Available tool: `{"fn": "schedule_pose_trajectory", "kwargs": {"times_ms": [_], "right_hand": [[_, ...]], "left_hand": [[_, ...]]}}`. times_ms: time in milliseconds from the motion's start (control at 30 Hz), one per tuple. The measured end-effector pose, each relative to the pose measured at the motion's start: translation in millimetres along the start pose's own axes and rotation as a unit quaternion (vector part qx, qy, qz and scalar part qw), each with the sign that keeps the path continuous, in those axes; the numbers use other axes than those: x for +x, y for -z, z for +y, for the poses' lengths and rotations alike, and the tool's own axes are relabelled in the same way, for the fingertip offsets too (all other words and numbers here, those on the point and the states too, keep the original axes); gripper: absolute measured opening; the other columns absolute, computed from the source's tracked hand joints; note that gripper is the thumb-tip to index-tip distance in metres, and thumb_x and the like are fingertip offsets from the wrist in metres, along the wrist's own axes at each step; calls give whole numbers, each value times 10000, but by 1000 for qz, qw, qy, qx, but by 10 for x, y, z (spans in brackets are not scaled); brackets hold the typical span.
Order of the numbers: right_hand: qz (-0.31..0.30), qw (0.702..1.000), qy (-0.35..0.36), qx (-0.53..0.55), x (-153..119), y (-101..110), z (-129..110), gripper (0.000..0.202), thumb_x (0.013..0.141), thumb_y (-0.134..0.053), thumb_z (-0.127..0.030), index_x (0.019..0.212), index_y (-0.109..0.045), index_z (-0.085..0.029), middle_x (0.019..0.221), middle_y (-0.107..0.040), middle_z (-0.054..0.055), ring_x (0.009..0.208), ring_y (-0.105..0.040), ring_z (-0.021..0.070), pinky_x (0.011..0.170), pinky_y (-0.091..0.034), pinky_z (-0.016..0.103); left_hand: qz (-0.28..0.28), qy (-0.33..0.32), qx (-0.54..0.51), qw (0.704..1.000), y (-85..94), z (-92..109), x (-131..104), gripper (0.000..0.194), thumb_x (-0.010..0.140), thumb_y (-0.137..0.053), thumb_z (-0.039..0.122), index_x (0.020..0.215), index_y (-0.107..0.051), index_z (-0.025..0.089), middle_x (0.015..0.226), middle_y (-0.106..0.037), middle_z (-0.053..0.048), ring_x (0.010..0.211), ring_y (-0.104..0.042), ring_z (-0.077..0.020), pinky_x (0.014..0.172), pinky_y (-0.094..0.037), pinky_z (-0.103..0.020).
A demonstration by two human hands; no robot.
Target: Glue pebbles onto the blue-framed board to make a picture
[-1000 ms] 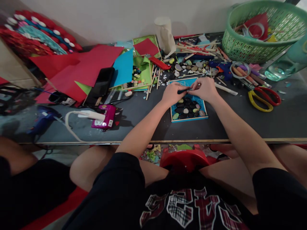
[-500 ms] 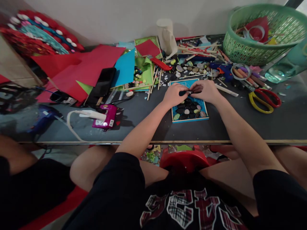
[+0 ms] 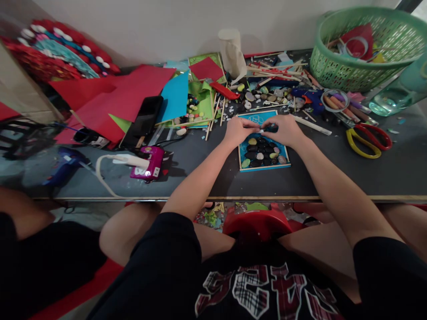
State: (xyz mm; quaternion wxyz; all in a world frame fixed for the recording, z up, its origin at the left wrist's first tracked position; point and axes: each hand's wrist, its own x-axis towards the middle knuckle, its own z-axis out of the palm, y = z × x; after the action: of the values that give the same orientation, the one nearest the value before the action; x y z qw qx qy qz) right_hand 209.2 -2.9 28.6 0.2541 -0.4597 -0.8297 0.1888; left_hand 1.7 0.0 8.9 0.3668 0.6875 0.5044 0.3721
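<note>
On the desk before me lies a blue panel (image 3: pixel 256 116) framed with thin wooden sticks, white line drawing near its top. Black pebbles (image 3: pixel 256 156) with a few pale, green and yellowish ones cover its lower half. Above the panel my left hand (image 3: pixel 239 132) and my right hand (image 3: pixel 285 129) meet at the fingertips. A dark, shiny pebble (image 3: pixel 272 128) shows in my right fingers. My left thumb and forefinger are pinched at a tiny whitish bit (image 3: pixel 261 131) between the hands; I cannot make out what it is.
Loose pebbles (image 3: pixel 267 94) and sticks lie behind the panel. To the right are scissors (image 3: pixel 368 141), a tape roll (image 3: pixel 334 100) and a green basket (image 3: pixel 360 75). A purple power adapter (image 3: pixel 154 163), phone (image 3: pixel 147 114) and blue glue gun (image 3: pixel 65 164) lie left. Another person's arm (image 3: pixel 23 211) shows at left.
My hands have drawn slightly apart and turned over the panel, so the dark pebble in my right fingers and the yellowish pebble below now show more clearly.
</note>
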Motion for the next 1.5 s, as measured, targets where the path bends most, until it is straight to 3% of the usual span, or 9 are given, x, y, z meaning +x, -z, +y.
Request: {"fn": "schedule_pose_trajectory", "kwargs": {"times_ms": [100,267,400,567,667,767,900,1167,1500], "right_hand": [[13,1000,4,-9,-7,-15,-24,137,786,-743,-259,915,-788,-261,945,-793,34,917,-739,280,875,-587,422],[38,999,-6,12,-16,5,-39,110,771,-760,-246,879,-780,-248,927,-782,46,891,-731,287,863,-576,429],[89,993,-23,80,-15,22,-89,102,802,-768,-296,880,-769,-230,895,-774,44,822,-728,241,817,-590,384],[111,976,-30,183,-10,-15,-136,277,813,-794,-474,900,-734,-219,931,-767,54,824,-718,209,766,-604,340],[125,983,-16,135,-26,-21,-164,308,849,-755,-507,977,-718,-230,1016,-758,69,905,-708,236,801,-603,369],[132,990,37,30,-51,-5,-196,218,893,-684,-415,1031,-695,-247,1106,-733,85,1068,-668,293,952,-566,453],[91,993,65,-43,-64,3,-204,195,920,-588,-309,1099,-651,-261,1165,-705,96,1174,-620,340,1063,-490,542],[67,990,95,-80,-64,-10,-199,173,944,-521,-235,1091,-609,-254,1127,-696,90,1124,-630,313,1010,-499,487],[102,975,183,-72,-31,-99,-88,144,989,-472,-251,1101,-559,-226,1086,-684,94,1053,-635,291,929,-508,452]], "left_hand": [[3,-11,-22,1000,7,13,-16,104,811,-806,154,907,-838,179,941,-821,-62,960,-781,-254,948,-610,-377],[-41,-54,-12,998,33,26,-25,370,716,-872,129,1075,-817,200,1064,-814,-51,1041,-765,-260,987,-591,-378],[-10,-50,-35,998,20,-27,-6,299,800,-815,179,1099,-809,199,1075,-811,-59,1046,-759,-259,962,-596,-384],[5,-77,-113,991,-28,-105,8,289,875,-786,323,1138,-791,205,1181,-787,-70,1145,-734,-265,1004,-594,-395],[18,-83,-102,991,-34,-81,-15,316,892,-783,394,1147,-773,208,1194,-781,-80,1138,-737,-248,998,-593,-369],[41,-95,-45,994,-8,-19,-57,287,914,-763,410,1103,-774,194,1134,-792,-85,1077,-750,-234,954,-596,-341],[66,-125,62,988,43,41,-105,258,932,-740,460,1039,-800,232,1077,-800,-66,1016,-747,-230,878,-593,-325],[85,-190,177,962,51,-11,-110,256,961,-707,461,1055,-809,246,1007,-797,-51,982,-732,-204,888,-559,-298],[123,-281,203,930,19,-174,-48,279,960,-707,464,1042,-802,215,913,-788,-51,881,-724,-191,818,-552,-293]]}}
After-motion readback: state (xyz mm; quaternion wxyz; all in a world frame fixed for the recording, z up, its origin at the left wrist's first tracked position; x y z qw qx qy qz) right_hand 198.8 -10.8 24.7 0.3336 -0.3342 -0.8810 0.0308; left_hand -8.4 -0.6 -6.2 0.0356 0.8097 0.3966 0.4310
